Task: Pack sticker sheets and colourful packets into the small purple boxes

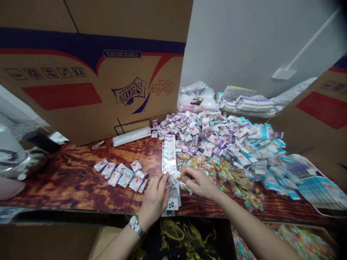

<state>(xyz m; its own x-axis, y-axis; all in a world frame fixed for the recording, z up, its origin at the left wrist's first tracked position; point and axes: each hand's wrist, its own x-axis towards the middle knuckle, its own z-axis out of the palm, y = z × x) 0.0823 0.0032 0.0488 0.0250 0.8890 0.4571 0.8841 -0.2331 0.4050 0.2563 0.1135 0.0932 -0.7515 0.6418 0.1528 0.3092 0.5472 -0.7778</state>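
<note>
My left hand (155,196) and my right hand (199,182) meet near the front edge of the brown table (70,180). Both pinch a small clear packet of coloured beads (181,180) between their fingertips. A watch sits on my left wrist. Under the hands lies a long strip of sticker sheets (170,157) running away from me. Right of my right hand spreads a loose heap of clear bead packets (230,173). Left of my left hand lies a short row of small purple-and-white boxes (121,175).
A big pile of small boxes (225,139) covers the back right of the table. A large cardboard carton (89,72) stands behind on the left, another carton (317,115) at right. A rolled plastic sleeve (132,136) lies by the carton. White stacked packs (249,103) rest at the wall.
</note>
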